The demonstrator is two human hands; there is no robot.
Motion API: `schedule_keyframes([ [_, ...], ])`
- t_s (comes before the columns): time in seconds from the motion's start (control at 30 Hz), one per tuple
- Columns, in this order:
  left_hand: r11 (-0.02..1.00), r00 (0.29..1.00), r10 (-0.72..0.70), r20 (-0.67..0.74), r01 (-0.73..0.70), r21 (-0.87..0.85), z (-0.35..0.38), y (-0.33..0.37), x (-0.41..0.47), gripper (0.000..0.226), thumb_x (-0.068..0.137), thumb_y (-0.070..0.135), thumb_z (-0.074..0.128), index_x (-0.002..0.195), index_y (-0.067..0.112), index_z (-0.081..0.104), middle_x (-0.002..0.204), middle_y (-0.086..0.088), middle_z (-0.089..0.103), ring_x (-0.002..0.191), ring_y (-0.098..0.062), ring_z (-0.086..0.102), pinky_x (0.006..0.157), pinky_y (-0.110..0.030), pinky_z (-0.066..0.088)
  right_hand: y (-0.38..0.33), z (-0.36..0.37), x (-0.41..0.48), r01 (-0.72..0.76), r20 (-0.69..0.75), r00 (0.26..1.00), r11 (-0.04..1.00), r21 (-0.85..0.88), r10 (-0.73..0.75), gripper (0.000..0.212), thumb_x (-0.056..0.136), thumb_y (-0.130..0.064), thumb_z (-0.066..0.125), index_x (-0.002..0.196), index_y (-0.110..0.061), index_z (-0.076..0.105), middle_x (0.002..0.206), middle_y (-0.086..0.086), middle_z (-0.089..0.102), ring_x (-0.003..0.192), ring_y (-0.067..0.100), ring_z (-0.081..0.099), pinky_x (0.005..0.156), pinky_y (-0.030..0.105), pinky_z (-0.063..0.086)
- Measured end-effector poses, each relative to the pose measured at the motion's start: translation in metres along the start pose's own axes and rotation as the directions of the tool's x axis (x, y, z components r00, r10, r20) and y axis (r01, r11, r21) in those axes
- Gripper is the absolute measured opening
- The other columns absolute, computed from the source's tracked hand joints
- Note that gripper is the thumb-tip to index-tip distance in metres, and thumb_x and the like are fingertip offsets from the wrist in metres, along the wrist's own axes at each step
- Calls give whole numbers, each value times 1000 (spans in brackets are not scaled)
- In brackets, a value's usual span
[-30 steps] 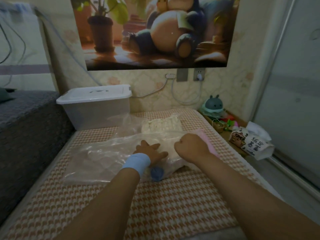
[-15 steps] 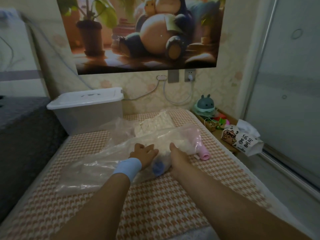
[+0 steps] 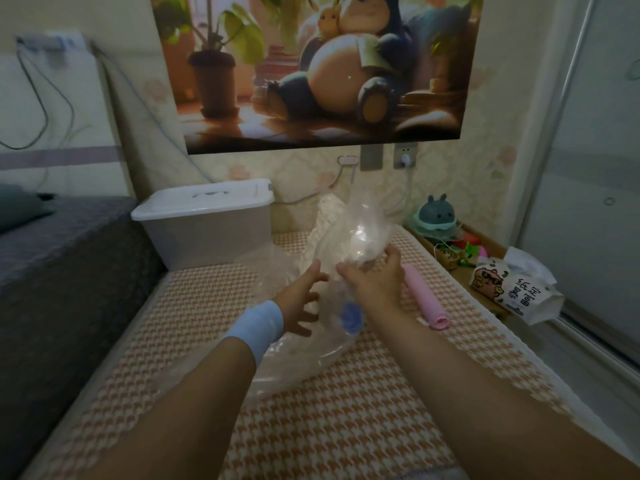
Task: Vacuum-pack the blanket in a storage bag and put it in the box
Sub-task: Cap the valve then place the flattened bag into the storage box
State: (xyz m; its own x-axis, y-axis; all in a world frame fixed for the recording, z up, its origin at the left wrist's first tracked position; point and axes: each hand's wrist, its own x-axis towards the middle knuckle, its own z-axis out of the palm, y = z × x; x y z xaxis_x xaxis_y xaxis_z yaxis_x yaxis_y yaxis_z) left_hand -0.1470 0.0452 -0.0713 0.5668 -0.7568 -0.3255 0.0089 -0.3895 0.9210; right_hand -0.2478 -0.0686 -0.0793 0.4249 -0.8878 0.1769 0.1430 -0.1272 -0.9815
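Clear plastic storage bag [image 3: 360, 237] w/ white blanket [image 3: 320, 233] gripped by right hand [image 3: 375, 280]; left hand [image 3: 299, 303] open, fingers spread beside it.

View: a single head-worn, wide-angle camera; no second view shares the scene.
Position: above the near end of the houndstooth-patterned mattress [image 3: 346, 427], at the person's own eye height.
Direction: forward and down along both forearms, toward the wall bearing the poster [image 3: 322, 71].
Nearness: close; the left hand [image 3: 301, 303] and right hand [image 3: 375, 278] sit just above the frame's centre, the forearms filling the lower part.
Left edge: the grey bed [image 3: 62, 258].
Right edge: the sliding door [image 3: 588, 202].
Far field: the lidded box [image 3: 207, 223] against the wall.
Distortion: straight edges bow toward the frame borders.
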Motion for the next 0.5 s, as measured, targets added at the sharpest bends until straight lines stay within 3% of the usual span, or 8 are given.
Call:
schedule_keyframes([
  [0.07,998,998,-57,22,58,-33,-7,-6,-8,77,76,88,21,138,46,40,153,2,34,134,-38,38,105,-61,29,-2,8,-11,151,128,981,987,-50,-144,84,67,-20,88,127,-40,33,126,-13,47,109,8,53,75,11,44],
  [0.2,991,992,-125,4,125,37,-34,-14,-33,84,77,88,8,140,44,42,159,3,19,144,-34,22,110,-61,19,-1,16,-30,308,239,932,942,-132,-271,83,66,-27,89,127,-39,35,123,-17,51,105,-3,57,83,13,49],
  [0.3,994,987,-105,-122,103,-21,-58,-11,-46,71,88,76,17,123,34,62,144,-1,47,124,-29,50,103,-50,38,-2,26,-42,350,240,924,913,-212,-299,81,65,-32,88,129,-37,37,117,-19,52,94,-12,54,78,18,48],
  [0.37,986,982,-66,-177,91,137,-65,-9,-61,46,95,56,35,115,26,64,129,-3,60,108,-26,61,102,-49,43,-1,31,-49,373,231,920,889,-267,-316,80,66,-34,86,129,-38,38,113,-18,55,90,-5,57,76,28,50],
  [0.43,854,989,-106,-107,146,500,-66,-19,-68,42,94,45,48,131,26,54,140,-2,51,122,-27,52,110,-45,35,-2,34,-53,421,244,903,838,-346,-354,81,68,-35,84,132,-35,36,116,-16,56,90,5,58,76,30,49],
  [0.5,512,962,-273,9,137,848,-59,-46,-72,68,92,51,51,151,29,26,158,-2,21,144,-28,22,117,-43,17,0,34,-54,489,272,872,759,-430,-407,81,70,-35,83,135,-30,35,121,-13,52,92,9,55,72,29,43],
])
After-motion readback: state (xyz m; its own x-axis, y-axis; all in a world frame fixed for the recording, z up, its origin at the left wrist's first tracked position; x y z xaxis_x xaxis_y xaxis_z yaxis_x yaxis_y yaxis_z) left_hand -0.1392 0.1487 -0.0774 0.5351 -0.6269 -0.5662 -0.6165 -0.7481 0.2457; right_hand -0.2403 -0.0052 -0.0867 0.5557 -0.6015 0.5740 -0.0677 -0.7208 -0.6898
